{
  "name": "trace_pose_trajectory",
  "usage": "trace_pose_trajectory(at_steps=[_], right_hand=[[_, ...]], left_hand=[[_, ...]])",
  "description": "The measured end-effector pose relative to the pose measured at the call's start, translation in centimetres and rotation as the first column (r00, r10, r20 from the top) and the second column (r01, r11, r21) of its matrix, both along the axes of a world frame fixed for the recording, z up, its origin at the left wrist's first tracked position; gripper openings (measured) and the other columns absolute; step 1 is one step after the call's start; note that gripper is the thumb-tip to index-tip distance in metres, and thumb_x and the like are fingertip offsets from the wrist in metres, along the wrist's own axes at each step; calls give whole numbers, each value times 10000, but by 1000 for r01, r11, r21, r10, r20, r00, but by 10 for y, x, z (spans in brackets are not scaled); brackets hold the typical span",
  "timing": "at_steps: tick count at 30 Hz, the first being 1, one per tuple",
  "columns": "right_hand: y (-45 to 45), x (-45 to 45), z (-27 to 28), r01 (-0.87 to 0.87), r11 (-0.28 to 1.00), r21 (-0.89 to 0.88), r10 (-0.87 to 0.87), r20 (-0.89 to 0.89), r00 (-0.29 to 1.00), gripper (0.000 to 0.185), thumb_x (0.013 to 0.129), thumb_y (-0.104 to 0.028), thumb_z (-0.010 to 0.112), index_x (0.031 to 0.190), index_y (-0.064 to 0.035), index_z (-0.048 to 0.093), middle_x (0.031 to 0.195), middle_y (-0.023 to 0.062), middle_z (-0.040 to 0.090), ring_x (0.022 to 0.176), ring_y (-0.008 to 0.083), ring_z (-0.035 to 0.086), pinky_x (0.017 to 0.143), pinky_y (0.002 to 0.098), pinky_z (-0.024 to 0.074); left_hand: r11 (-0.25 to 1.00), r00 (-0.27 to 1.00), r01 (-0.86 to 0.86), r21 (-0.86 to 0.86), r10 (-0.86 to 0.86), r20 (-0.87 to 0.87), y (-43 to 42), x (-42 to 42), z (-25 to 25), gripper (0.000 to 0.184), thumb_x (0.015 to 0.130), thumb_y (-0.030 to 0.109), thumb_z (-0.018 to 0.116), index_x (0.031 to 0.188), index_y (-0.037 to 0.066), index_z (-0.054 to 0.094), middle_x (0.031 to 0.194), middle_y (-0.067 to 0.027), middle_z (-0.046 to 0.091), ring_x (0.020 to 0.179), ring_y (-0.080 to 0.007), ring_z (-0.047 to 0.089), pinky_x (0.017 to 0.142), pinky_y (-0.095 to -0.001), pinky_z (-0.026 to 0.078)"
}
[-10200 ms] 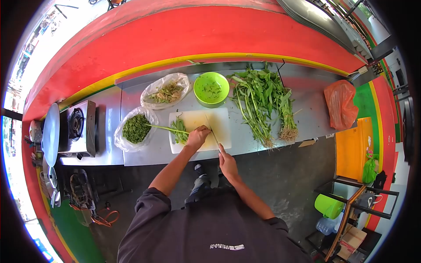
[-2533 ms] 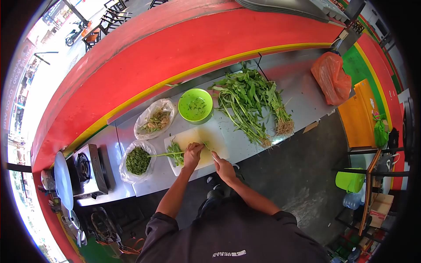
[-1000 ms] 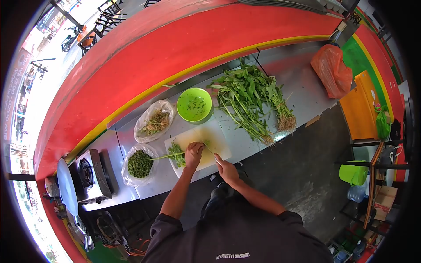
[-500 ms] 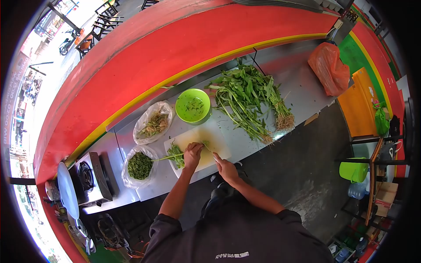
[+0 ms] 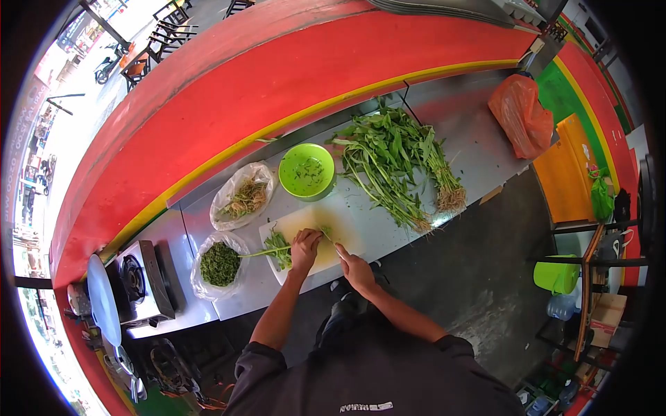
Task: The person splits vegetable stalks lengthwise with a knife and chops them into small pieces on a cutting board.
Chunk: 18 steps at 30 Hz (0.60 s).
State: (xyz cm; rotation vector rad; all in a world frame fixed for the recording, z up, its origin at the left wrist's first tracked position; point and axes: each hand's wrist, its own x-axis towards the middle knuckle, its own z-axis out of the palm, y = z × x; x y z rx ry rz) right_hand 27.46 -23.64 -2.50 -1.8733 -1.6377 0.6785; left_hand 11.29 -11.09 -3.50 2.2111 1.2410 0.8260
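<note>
My left hand (image 5: 304,248) is closed over stalks of leafy greens (image 5: 279,249) on a white cutting board (image 5: 345,220). Leaves spread out on its left side, and a few green bits show just past its fingertips. In my right hand (image 5: 358,272) is a knife (image 5: 340,252), its pale handle pointing toward the greens; the blade is hard to make out. Behind the board stands a green bowl (image 5: 326,182) with chopped leaves and what looks like water inside. A large bunch of leafy greens (image 5: 388,149) with roots lies to the right.
Left of the board are a plastic bag of chopped greens (image 5: 220,263) and a plastic bag of root trimmings (image 5: 244,200). A gas stove (image 5: 142,281) stands at the counter's left end. An orange plastic bag (image 5: 520,114) sits at the right end, and a red wall (image 5: 291,83) runs behind.
The view has shifted slightly. Both hands stay at nearly the same place on the board, still holding the greens and the knife.
</note>
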Motion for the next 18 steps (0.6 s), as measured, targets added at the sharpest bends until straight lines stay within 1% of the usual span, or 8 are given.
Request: trace_pose_trajectory(at_steps=[2,6,8,10,14,16,18], right_hand=[[6,1,-8,-13,1000,-12,13,-19,1000,493,993,-153,573,1475,-175,470,765,219,659,710,417,668,640,512,531],[5,0,-2,-2,1000,-20,0,-59,998,493,994,-149,572,1475,-169,470,767,221,657,716,415,669,643,513,529],[-1,1,0,-10,1000,19,11,-69,998,494,994,-146,570,1477,-162,467,775,226,657,722,416,669,647,515,528],[-3,2,-2,-18,1000,16,19,-70,997,494,989,-135,575,1473,-161,475,785,225,662,723,414,671,645,510,529],[4,-1,-3,-12,1000,-9,12,7,1000,502,981,-106,577,1471,-144,475,792,216,666,715,399,674,641,495,532],[8,0,-4,-13,1000,-15,13,30,999,507,978,-98,577,1472,-138,472,791,213,666,711,392,675,640,490,533],[11,0,-3,-28,999,-24,27,-55,998,510,976,-97,575,1474,-131,468,792,213,667,711,392,675,645,491,536]], left_hand=[[1000,1000,4,16,-4,0,2,1,2,104,851,92,735,952,69,749,937,-70,699,884,-304,650,789,-419,521],[1000,1000,14,-13,-13,23,6,0,-1,107,844,83,740,949,66,747,936,-77,696,883,-306,649,792,-423,523],[1000,999,15,-22,-14,31,7,0,-2,107,843,81,740,948,64,745,938,-80,695,883,-306,649,793,-424,523],[1000,999,9,-25,-8,38,5,0,0,107,829,41,742,936,42,743,918,-104,703,866,-326,660,778,-423,529],[1000,1000,20,-8,-20,16,3,-1,-2,108,841,78,741,946,56,744,937,-90,688,874,-310,645,790,-425,522],[1000,999,17,-10,-16,38,3,0,1,121,842,80,741,961,58,746,936,-94,686,869,-313,643,789,-425,521],[999,1000,27,-20,-27,3,4,-1,2,129,847,82,737,973,58,747,938,-96,687,879,-315,645,793,-426,522]])
